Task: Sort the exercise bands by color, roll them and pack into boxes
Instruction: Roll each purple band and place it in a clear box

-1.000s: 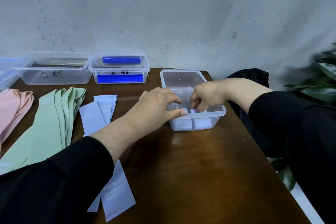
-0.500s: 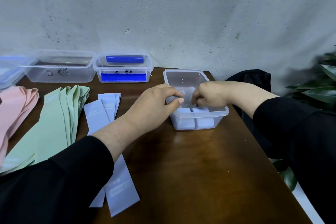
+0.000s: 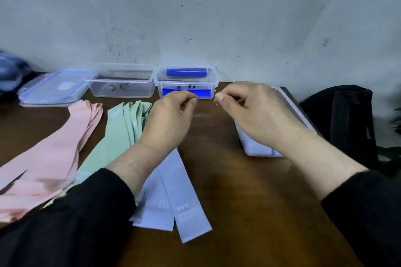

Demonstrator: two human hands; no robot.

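Note:
Flat lilac bands (image 3: 173, 197) lie on the brown table under my left forearm. Beside them on the left are green bands (image 3: 117, 136) and pink bands (image 3: 50, 158). A clear box (image 3: 290, 112) on the right holds rolled lilac bands (image 3: 258, 149) at its near end. My left hand (image 3: 169, 121) hovers above the lilac bands with loosely curled fingers and holds nothing. My right hand (image 3: 253, 112) hangs over the box's left side, fingers curled, empty. A clear box with blue bands (image 3: 186, 81) and an empty clear box (image 3: 123, 81) stand by the wall.
Stacked box lids (image 3: 54, 89) lie at the back left. A black bag (image 3: 345, 123) sits off the table's right edge, with plant leaves at the far right. The wall rises right behind the boxes.
Both hands have come out of the right-hand box and moved left and up, over the table. The rolled lilac band stays in the box. The view has swung left.

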